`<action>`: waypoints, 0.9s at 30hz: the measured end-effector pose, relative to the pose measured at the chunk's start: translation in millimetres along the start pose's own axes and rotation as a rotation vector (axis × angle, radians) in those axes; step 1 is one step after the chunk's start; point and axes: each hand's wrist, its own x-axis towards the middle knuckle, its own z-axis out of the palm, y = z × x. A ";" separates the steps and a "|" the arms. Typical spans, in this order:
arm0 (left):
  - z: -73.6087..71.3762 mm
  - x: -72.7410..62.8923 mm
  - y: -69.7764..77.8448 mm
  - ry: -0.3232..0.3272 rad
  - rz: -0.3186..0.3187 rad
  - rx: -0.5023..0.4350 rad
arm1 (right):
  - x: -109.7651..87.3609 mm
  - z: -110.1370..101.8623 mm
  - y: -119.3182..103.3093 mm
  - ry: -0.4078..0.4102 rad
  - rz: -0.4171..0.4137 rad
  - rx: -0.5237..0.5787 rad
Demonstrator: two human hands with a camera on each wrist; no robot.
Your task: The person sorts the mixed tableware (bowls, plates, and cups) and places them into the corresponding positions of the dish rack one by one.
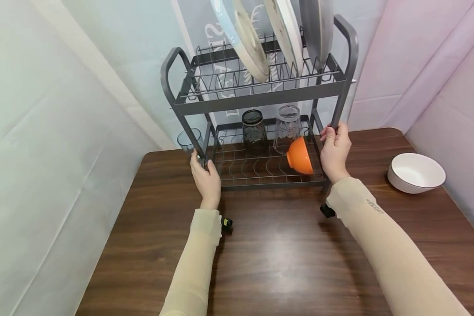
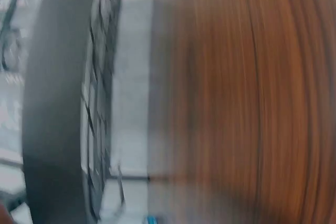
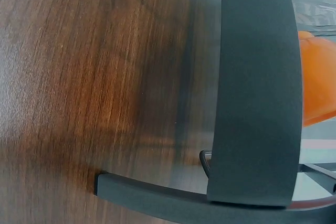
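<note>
A dark grey two-tier dish rack (image 1: 260, 100) stands at the back of the wooden table. My left hand (image 1: 206, 179) holds its left front post, thumb on the inner side. Around the right front post curl the fingers of my right hand (image 1: 335, 151). The upper tier carries a cream and light-blue plate (image 1: 249, 48), a white-rimmed plate (image 1: 286, 37) and a dark grey dish (image 1: 317, 30). Below sit a dark glass (image 1: 254, 131), a clear glass (image 1: 287, 127) and a tilted orange bowl (image 1: 300, 157). The right wrist view shows the rack's lower front bar (image 3: 257, 93) beside the orange bowl (image 3: 318, 77).
To the right on the table (image 1: 268, 254) stands a white bowl (image 1: 416, 173) with a dark rim. Another glass (image 1: 188, 138) is at the rack's left side. Pale sheeting (image 1: 63, 131) hangs behind and on both sides.
</note>
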 end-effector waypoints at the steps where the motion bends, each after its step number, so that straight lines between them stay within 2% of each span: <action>1: 0.5 -3.9 3.2 0.022 0.020 -0.031 | -0.7 1.8 0.7 -0.002 -0.003 -0.009; 3: 2.5 -9.8 9.4 0.059 0.047 -0.069 | -1.7 4.5 1.1 -0.008 -0.008 -0.013; 5: 5.0 -14.4 14.4 0.069 0.056 -0.109 | -2.2 5.8 0.7 -0.011 -0.010 -0.021; 9: 8.9 -23.8 21.4 0.034 0.058 -0.154 | -1.8 4.6 0.4 -0.014 -0.007 -0.034; 12: 10.1 -29.6 23.2 0.004 0.060 -0.150 | -0.8 1.6 0.7 -0.021 0.004 -0.026; 15: 10.0 -31.5 20.2 0.003 0.061 -0.124 | -1.1 -2.9 0.8 -0.036 0.028 -0.005; 18: 4.7 -27.1 15.5 -0.013 0.049 -0.067 | -3.2 -5.6 -8.9 -0.060 0.049 0.033; 24: -5.0 -19.1 3.3 -0.151 0.034 0.083 | -8.4 -14.2 -30.4 -0.117 0.079 0.036; 27: -9.0 -16.9 -1.1 -0.210 0.048 0.102 | -10.0 -20.3 -35.9 -0.155 0.104 0.008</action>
